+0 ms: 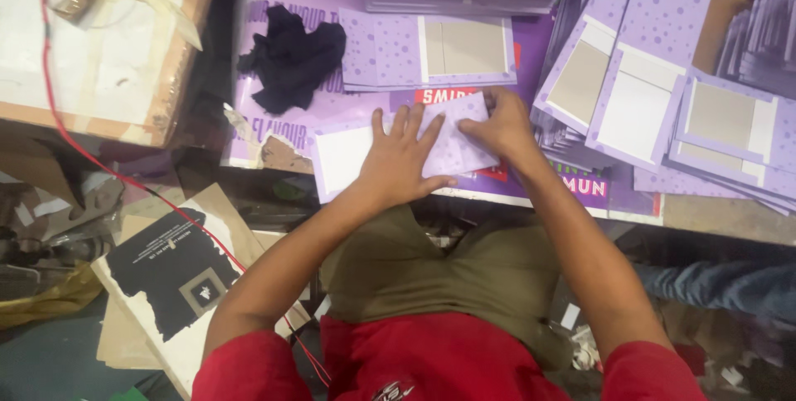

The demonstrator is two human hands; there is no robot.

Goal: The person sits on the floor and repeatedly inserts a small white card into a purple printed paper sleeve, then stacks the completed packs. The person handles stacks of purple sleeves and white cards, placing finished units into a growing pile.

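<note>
Work surface is a bench covered by a glossy purple printed sheet (pixel 274 131), edge torn near my left wrist. Cluttered floor below: black-and-white card (pixel 170 272), brown cardboard scraps, a thin red wire (pixel 99 160). White-topped wooden board (pixel 108 61) to the left. My left hand (pixel 398 160) lies flat, fingers spread, pressing on a lilac dotted card blank (pixel 452 148) with a plain white flap. My right hand (pixel 502 123) rests on its upper right corner, fingers together, pushing down, not gripping. Flat matte blanks with grey board panels stacked ahead (pixel 431 53) and fanned to the right (pixel 655 94). Crumpled dark cloth (pixel 290 61) up left.
</note>
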